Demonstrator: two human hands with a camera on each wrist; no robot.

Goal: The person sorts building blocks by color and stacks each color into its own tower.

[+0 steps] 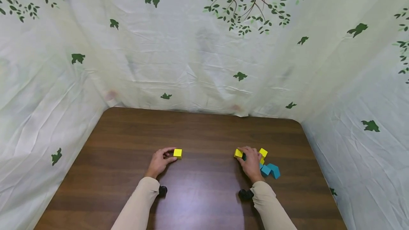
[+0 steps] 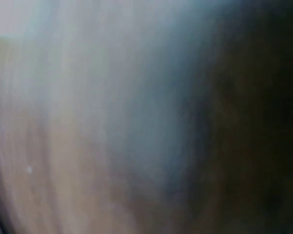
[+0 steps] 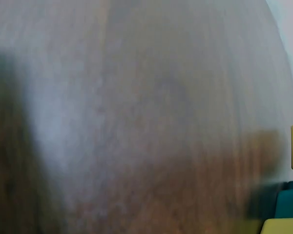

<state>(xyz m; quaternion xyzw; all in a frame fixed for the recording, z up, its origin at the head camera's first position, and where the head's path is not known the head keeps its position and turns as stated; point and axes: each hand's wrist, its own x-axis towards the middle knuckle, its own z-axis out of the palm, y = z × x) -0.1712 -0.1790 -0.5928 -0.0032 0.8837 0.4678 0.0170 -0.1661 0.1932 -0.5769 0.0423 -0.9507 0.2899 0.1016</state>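
Brown tabletop (image 1: 204,134) below, left hand (image 1: 158,163) pinches one yellow block (image 1: 177,153), right hand (image 1: 251,163) another block (image 1: 238,153), seemingly for placing, probably calling for steady release.

one yellow cube (image 1: 177,153) is pinched by the left hand (image 1: 159,161), another yellow cube (image 1: 238,153) by the right hand (image 1: 251,163).

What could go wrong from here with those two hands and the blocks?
1. The right hand, pinching a small yellow cube, appears very close to the blue angular blocks in the head view; moving it might nudge them.
2. The left hand seems to hold another small yellow cube by fingertips near one side, so that cube could slip or twist.
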